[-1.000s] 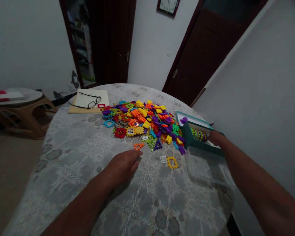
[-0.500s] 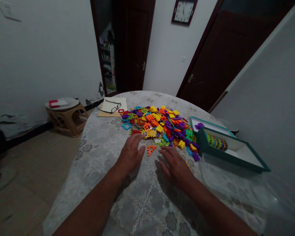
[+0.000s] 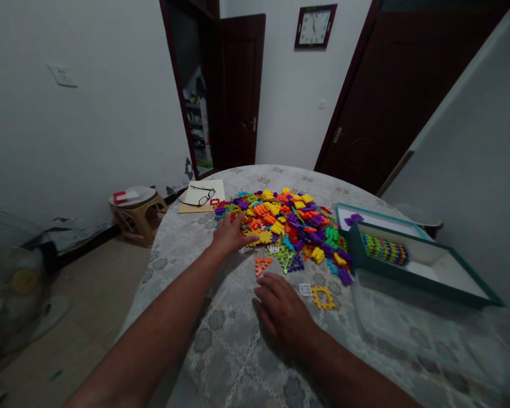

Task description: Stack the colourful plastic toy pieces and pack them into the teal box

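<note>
A heap of colourful plastic building pieces (image 3: 280, 218) lies on the patterned tablecloth. My left hand (image 3: 230, 233) is over the heap's left edge, fingers spread, its thumb beside a yellow piece (image 3: 264, 237). My right hand (image 3: 283, 306) rests low over the cloth, fingers loosely apart, just below an orange triangle (image 3: 262, 265). Near the heap's front edge lie a green triangle (image 3: 285, 259) and a purple triangle (image 3: 296, 263). Right of my right hand are a small white lattice piece (image 3: 305, 290) and a yellow square frame (image 3: 323, 297).
An open green box (image 3: 420, 272) holding linked colourful pieces stands at the right, beside its lid (image 3: 382, 222). A clear plastic container (image 3: 391, 306) lies in front of it. Glasses (image 3: 203, 197) rest on a board (image 3: 189, 208) at the back left.
My left hand has moved forward onto the heap's left edge. My right hand is drawn back from the heap, and the white piece and yellow frame beside it now show. The view has shifted.
</note>
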Tool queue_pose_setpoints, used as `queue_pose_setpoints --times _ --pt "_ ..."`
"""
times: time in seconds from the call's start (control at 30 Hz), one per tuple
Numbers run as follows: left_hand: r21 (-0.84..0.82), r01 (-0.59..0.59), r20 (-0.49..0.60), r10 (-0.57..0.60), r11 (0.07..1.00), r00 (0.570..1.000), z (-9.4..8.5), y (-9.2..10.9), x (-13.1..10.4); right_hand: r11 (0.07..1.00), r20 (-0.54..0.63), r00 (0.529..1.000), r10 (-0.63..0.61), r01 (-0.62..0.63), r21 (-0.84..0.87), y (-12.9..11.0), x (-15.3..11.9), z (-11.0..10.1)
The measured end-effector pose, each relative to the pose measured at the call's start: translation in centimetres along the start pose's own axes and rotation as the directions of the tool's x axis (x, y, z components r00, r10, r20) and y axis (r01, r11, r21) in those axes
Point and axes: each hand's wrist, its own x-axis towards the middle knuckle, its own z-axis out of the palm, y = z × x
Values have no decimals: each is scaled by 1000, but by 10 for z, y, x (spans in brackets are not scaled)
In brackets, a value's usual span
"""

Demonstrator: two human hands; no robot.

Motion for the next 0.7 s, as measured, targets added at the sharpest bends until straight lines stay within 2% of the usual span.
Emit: queue_pose_setpoints --times 0.13,0.23,0.4,0.53,0.7 --pt "87 20 66 -25 996 997 9 7 16 1000 -1 1000 3 -3 4 5 1 -3" --pt "111 2 74 -10 994 997 12 11 13 999 -10 1000 29 -29 42 10 3 -4" --pt "111 -22 40 18 994 999 14 23 -15 992 -33 993 113 -111 54 20 2 0" --pt "92 -42 21 41 995 999 15 29 -41 983 7 983 183 -184 20 26 1 0" --pt "58 -78 18 77 995 997 17 36 -65 981 24 980 196 -196 1 28 1 -2"
